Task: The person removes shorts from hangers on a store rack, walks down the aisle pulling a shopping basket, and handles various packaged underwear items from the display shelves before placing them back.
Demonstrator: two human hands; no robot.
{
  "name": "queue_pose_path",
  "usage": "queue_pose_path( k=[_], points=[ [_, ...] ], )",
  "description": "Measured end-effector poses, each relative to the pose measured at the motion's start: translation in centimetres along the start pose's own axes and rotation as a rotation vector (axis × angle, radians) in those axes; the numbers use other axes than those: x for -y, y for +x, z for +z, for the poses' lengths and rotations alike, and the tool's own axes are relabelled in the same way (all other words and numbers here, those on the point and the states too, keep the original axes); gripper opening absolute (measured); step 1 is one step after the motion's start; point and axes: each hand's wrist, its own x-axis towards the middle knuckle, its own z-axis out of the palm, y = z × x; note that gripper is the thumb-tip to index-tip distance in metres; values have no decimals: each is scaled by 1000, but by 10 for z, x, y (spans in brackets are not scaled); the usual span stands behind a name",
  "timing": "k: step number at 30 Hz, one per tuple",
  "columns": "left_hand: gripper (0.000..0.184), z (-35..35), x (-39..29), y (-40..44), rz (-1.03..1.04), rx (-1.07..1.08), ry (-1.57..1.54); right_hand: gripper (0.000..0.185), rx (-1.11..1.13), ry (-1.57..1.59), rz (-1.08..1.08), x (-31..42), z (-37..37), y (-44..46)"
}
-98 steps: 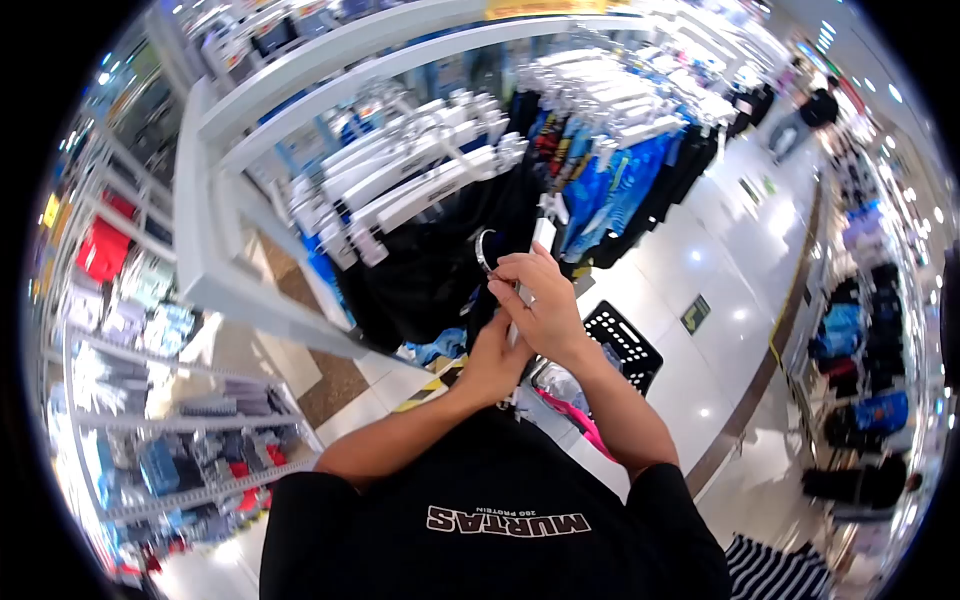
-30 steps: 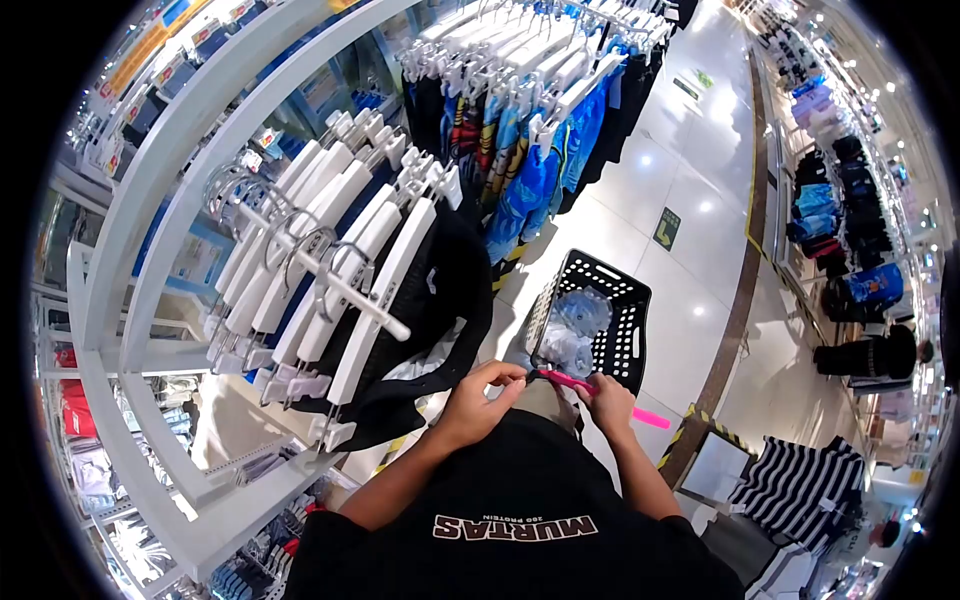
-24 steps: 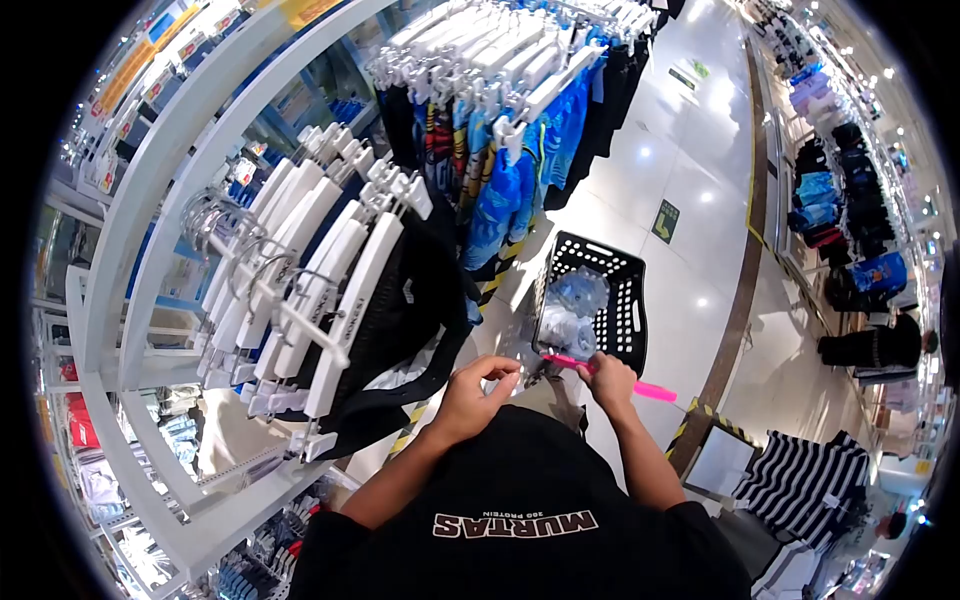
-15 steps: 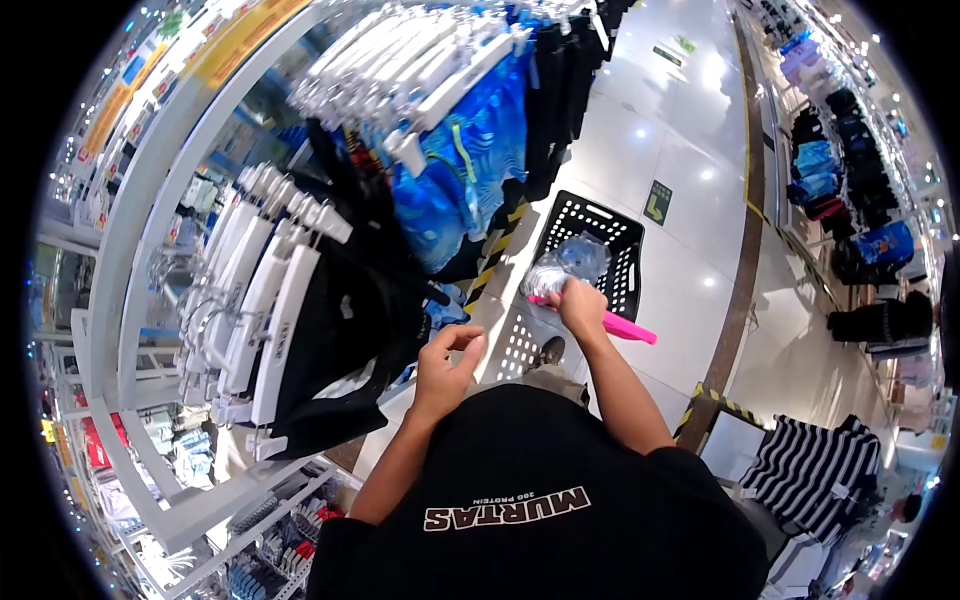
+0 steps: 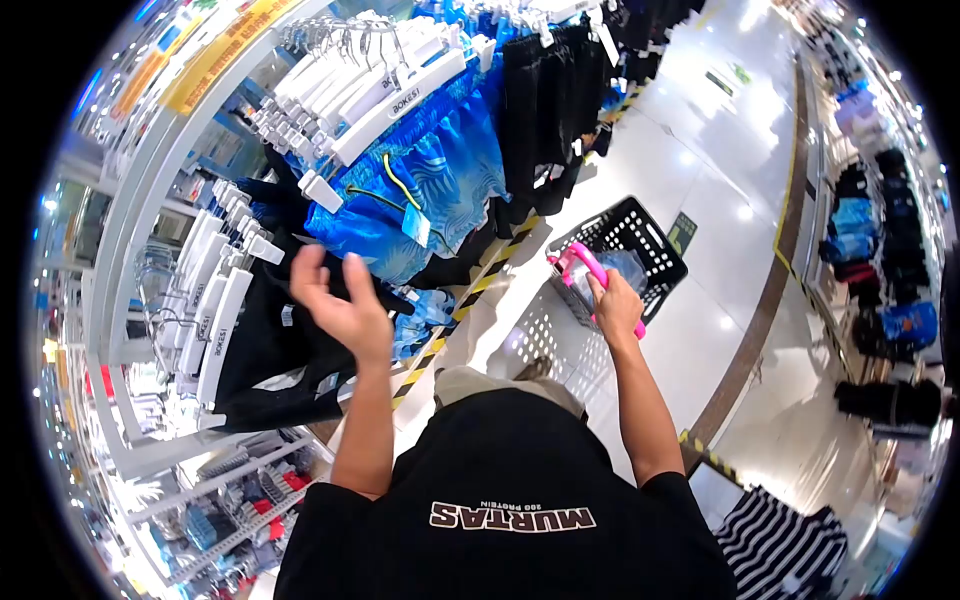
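My right hand (image 5: 618, 308) is wrapped round the pink handle (image 5: 582, 260) of a black shopping basket (image 5: 648, 228). Inside the basket lies something in clear plastic (image 5: 628, 268); what it is I cannot make out. My left hand (image 5: 348, 312) is raised at the clothes rack with its fingers apart, holding nothing. Right beside it hang blue leaf-patterned shorts (image 5: 440, 180) with a yellow-green drawstring and a tag, on white hangers (image 5: 400, 108). Black garments (image 5: 285, 345) hang below and behind the hand; whether it touches any cloth I cannot tell.
A white rack frame (image 5: 108, 330) curves along the left. Yellow-black tape (image 5: 470, 300) edges the floor under the hanging clothes. A tiled aisle (image 5: 735, 290) runs on the right, with more clothes (image 5: 855, 220) beyond. A striped garment (image 5: 785, 545) lies at the lower right.
My left hand has moved left and up to the hanging shorts, its fingers spreading. My right hand still grips the handle, which has turned more upright. The view has shifted, with the rack now closer.
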Motion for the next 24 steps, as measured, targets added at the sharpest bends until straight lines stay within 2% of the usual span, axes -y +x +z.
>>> queue_pose_path(
  k=[1,3,6,7,9,13,16,19,21,24],
  points=[
    [49,-1,6,13,27,-41,101,41,10,-22,7,-3,-3,11],
    [52,7,12,33,-136,-45,-84,45,39,-68,25,-6,-7,23],
    [50,20,17,50,-268,64,-191,52,47,-110,37,-20,-15,43],
    [39,25,10,54,-392,57,-220,53,46,-141,34,-27,-14,50],
    [32,26,11,57,-467,192,-322,51,69,-193,39,-38,-16,64],
    [31,22,-6,63,-444,415,-173,49,69,-210,30,-53,-29,83],
    [24,19,3,63,-357,337,-244,51,33,-166,19,-68,-30,93],
    [22,7,8,65,-399,238,-421,47,26,-139,37,-78,-32,102],
    [25,-4,10,68,-378,214,-511,43,27,-113,9,-83,-33,107],
    [28,-14,8,76,-334,191,-635,42,87,-25,80,-79,-37,113]
  ],
)
